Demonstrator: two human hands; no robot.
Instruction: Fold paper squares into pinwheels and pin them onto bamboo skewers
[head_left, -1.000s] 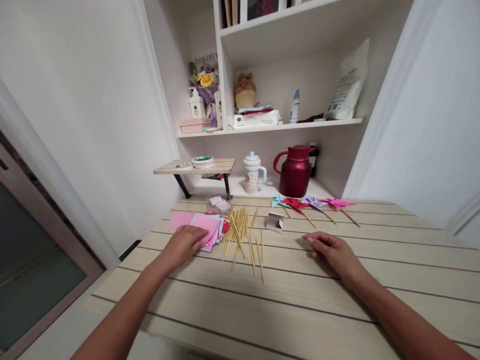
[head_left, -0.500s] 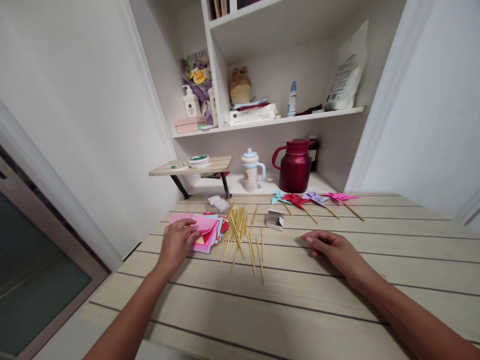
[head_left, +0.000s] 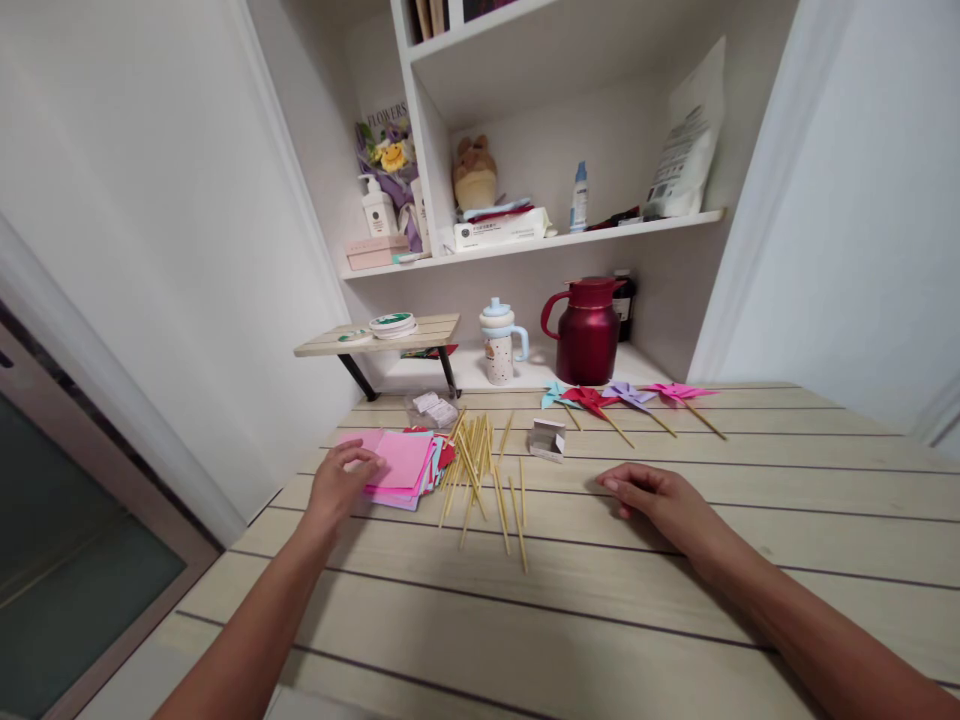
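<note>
As left hand (head_left: 337, 484) meets papers' (head_left: 405, 460) edge, bare tabletop (head_left: 570, 530) surrounds right hand (head_left: 664, 502).

Reads "FLOWERS" in dark capitals on the pale backing (head_left: 385, 114) of the bouquet (head_left: 391, 157); bears print too small to make out on the pump bottle (head_left: 379, 212), white carton (head_left: 499, 231) and tilted pouch (head_left: 686, 150).

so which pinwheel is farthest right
The pink pinwheel, at the row's right end; the purple pinwheel, red pinwheel and light blue pinwheel all lie to its left.
</note>
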